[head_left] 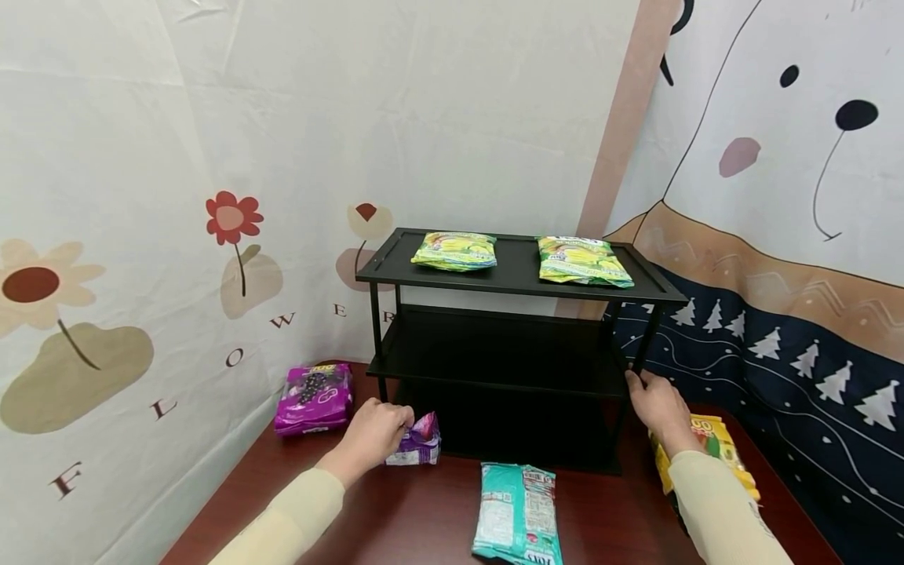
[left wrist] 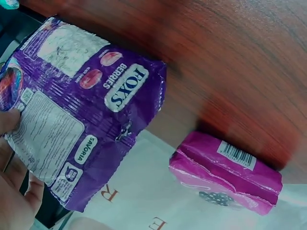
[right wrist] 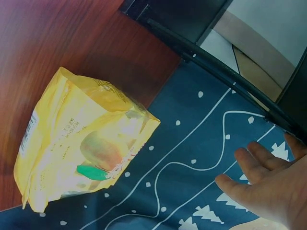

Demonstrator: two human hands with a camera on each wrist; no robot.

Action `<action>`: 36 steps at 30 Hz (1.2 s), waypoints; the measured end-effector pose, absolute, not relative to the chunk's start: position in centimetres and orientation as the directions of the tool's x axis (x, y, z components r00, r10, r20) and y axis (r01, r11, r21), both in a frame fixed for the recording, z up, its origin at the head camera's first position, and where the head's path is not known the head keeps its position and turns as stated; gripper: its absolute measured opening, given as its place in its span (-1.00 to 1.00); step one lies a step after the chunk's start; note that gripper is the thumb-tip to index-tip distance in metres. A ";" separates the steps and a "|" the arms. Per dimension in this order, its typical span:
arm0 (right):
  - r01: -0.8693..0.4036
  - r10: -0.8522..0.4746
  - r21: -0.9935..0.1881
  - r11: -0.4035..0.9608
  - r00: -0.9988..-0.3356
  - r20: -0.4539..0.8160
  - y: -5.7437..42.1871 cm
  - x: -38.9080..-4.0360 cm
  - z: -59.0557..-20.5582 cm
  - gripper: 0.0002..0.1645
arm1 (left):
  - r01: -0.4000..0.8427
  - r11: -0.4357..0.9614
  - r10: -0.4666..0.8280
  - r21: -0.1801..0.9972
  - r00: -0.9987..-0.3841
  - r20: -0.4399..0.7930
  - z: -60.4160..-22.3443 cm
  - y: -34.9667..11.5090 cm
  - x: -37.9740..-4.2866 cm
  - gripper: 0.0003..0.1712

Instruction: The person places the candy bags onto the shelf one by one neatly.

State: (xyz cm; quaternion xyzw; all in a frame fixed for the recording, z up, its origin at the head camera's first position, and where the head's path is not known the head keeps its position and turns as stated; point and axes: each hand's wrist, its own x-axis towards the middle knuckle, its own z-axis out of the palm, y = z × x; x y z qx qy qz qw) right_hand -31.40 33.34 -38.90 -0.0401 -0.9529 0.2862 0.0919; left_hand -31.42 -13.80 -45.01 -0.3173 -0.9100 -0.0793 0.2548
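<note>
My left hand (head_left: 377, 433) pinches a purple Fox's Berries candy bag (left wrist: 91, 110) by its edge, at the left front of a black three-tier shelf rack (head_left: 517, 268). In the left wrist view the bag's printed back faces the camera. At the rack's right side, my right hand (head_left: 660, 408) is up against the front post near the middle tier. Its fingers (right wrist: 252, 165) look loosely extended in the right wrist view. Two yellow-green candy bags, one on the left (head_left: 455, 251) and one on the right (head_left: 585, 260), lie on the top tier.
A magenta bag with a grape picture (head_left: 314, 400) sits left of the rack. In front lies a teal bag (head_left: 517, 510) on the dark red table (head_left: 395, 526). A yellow mango bag (right wrist: 91, 139) stands at the right. Printed cloth (head_left: 480, 118) hangs behind.
</note>
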 end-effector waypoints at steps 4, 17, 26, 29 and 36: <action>0.023 0.127 -0.557 0.830 -0.981 0.149 33.3 -31.4 -38.8 -0.20 | 0.611 0.791 0.534 0.017 -0.703 0.469 -44.8 -13.8 -31.1 -0.80; 0.051 0.139 -0.574 0.817 -0.984 0.109 33.2 -31.1 -38.6 -0.11 | 0.455 0.869 0.378 0.195 -0.864 0.331 -44.1 -14.1 -30.9 -0.86; 0.061 0.139 -0.579 0.813 -0.986 0.092 33.1 -31.1 -38.4 -0.09 | 0.286 0.942 0.261 0.174 -0.953 0.156 -46.0 -14.1 -29.8 -0.68; 0.059 0.139 -0.581 0.812 -0.986 0.095 33.1 -31.1 -38.4 -0.09 | 0.234 0.961 0.224 0.150 -0.971 0.082 -46.7 -13.8 -29.3 -0.58; 0.073 0.151 -0.582 0.810 -0.985 0.087 33.2 -31.2 -38.5 -0.06 | 0.239 0.968 0.237 0.071 -0.971 0.028 -48.4 -12.7 -28.6 -0.43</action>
